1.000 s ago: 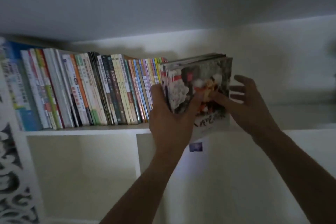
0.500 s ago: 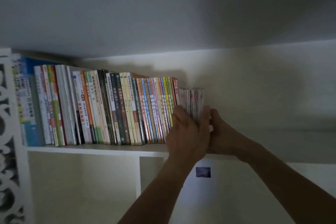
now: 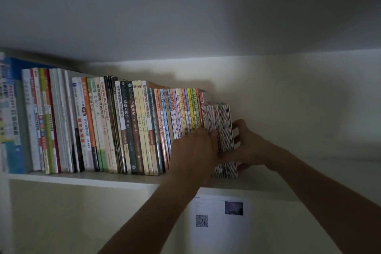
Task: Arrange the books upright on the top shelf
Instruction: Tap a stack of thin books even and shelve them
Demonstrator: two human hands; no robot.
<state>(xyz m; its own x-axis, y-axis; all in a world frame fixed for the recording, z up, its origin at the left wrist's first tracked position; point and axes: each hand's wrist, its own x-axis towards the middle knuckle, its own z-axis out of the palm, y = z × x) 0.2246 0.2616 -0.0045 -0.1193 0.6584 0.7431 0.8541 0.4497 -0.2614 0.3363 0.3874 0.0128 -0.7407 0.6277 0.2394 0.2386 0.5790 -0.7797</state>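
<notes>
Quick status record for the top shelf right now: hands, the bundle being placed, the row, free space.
left hand: pressed against the front of the thin-book bundle
right hand: cupping the bundle's right side
thin-book bundle: upright, at the right end of the book row
row: standing, spines out
top shelf: bare right of the bundle

Your left hand (image 3: 193,150) covers the lower spines of the row of books (image 3: 115,126) at its right end, plus the near face of the thin booklets (image 3: 221,130). Your right hand (image 3: 247,146) is blurred; its palm is hidden behind them. At 9 o'clock, the blue books (image 3: 10,113) run off-frame. The sheet (image 3: 221,222) print at 6 o'clock is too small to read.
</notes>
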